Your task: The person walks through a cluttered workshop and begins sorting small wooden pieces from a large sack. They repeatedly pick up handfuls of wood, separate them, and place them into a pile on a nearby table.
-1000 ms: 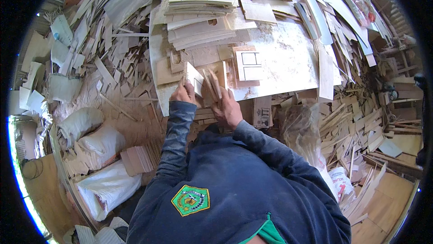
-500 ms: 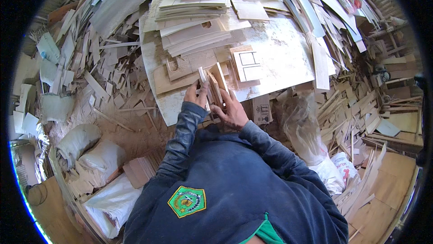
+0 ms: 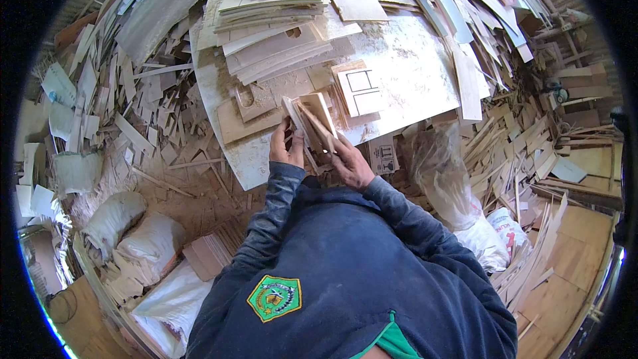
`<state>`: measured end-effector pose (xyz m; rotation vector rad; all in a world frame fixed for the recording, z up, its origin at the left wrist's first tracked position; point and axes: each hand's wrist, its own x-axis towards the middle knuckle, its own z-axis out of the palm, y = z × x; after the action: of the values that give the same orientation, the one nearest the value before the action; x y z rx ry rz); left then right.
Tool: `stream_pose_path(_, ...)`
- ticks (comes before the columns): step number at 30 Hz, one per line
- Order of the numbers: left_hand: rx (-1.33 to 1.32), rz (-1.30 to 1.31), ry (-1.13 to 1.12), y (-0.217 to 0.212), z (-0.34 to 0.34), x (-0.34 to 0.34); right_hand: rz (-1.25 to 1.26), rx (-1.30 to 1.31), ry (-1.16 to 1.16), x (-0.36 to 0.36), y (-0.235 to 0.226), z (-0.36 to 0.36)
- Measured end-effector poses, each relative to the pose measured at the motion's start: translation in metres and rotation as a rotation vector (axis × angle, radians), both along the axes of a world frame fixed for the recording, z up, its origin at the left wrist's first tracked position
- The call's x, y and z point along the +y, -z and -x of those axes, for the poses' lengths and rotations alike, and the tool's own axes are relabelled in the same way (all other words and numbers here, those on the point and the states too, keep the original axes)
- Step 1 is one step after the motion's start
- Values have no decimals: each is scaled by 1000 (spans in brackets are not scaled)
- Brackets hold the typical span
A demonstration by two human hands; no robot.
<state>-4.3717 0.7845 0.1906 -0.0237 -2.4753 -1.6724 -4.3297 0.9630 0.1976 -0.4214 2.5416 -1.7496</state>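
My left hand (image 3: 286, 148) and my right hand (image 3: 351, 163) together hold a small stack of thin plywood pieces (image 3: 312, 120), fanned apart and tilted up on edge. The stack sits just above the near edge of a dusty white worktable (image 3: 412, 73). The left hand grips the stack's left side with the thumb up. On the stack's lower right side rests my right hand, fingers under the pieces. On the table right behind the stack lies a pale board with drawn rectangles (image 3: 359, 91). Dark blue sleeves cover both forearms.
Piles of plywood sheets (image 3: 272, 20) cover the table's far and left part. Wood offcuts (image 3: 126, 106) litter the ground at left and right. White sacks (image 3: 126, 226) lie at lower left, a clear plastic bag (image 3: 445, 173) at right, a small brown stack (image 3: 209, 256) near my left elbow.
Both hands have lifted the plywood pieces a little higher and fanned them apart; the view has shifted slightly so the table sits higher in the picture.
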Motion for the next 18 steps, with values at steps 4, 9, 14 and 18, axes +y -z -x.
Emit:
stream_pose_path(4, -99, -152, -12, 8, 5, 4, 79, -92, -112, -4, -6, 2)
stream_pose_path(9, -125, -257, 16, 12, 21, 3, -119, -43, -168, 7, -17, -2)
stream_pose_path(14, -191, -230, 101, 21, 27, 3, -226, 184, -7, 1, -8, -4)
stream_pose_path(18, -169, -263, 121, 27, 27, 6, -21, 83, 107, -8, -1, -12)
